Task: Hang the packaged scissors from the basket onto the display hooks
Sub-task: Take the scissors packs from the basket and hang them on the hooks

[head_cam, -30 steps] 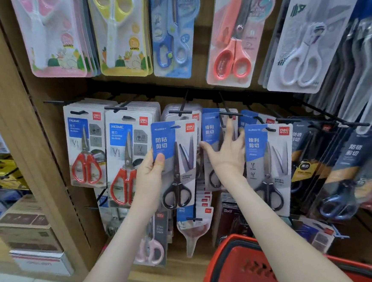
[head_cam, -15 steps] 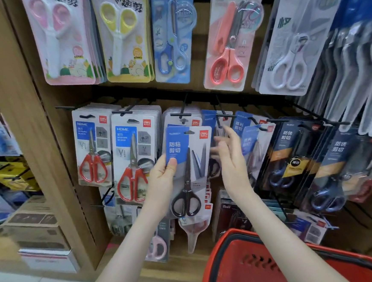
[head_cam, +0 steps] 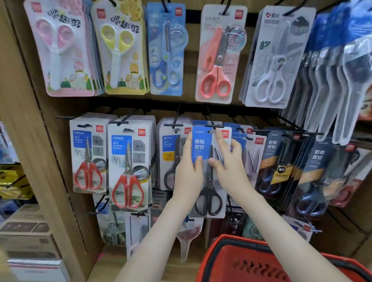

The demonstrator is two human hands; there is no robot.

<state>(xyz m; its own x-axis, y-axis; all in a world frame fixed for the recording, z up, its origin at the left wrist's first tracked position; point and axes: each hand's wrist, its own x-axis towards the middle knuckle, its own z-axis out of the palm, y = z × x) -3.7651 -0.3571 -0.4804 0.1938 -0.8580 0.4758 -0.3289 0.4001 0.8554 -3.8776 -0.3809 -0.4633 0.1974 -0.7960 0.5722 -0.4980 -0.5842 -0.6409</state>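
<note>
Both my hands hold one pack of black-handled scissors (head_cam: 208,197) with a blue label, upright against the middle row of the display. My left hand (head_cam: 188,174) grips its left edge, thumb on the front. My right hand (head_cam: 228,162) pinches its right side, index finger reaching up beside the hang hole. The pack's top sits at the tip of a black display hook (head_cam: 211,125); whether the hook passes through the hole I cannot tell. The red basket (head_cam: 214,263) is below, at the bottom right.
Rows of packaged scissors hang on a wooden pegboard: red-handled packs (head_cam: 125,168) to the left, dark packs (head_cam: 273,163) to the right, children's scissors (head_cam: 122,45) above. Cardboard boxes (head_cam: 25,238) sit on a lower left shelf.
The pack has moved right and up to the hook tip. My right hand has left the hanging packs and now takes hold of the pack's right side.
</note>
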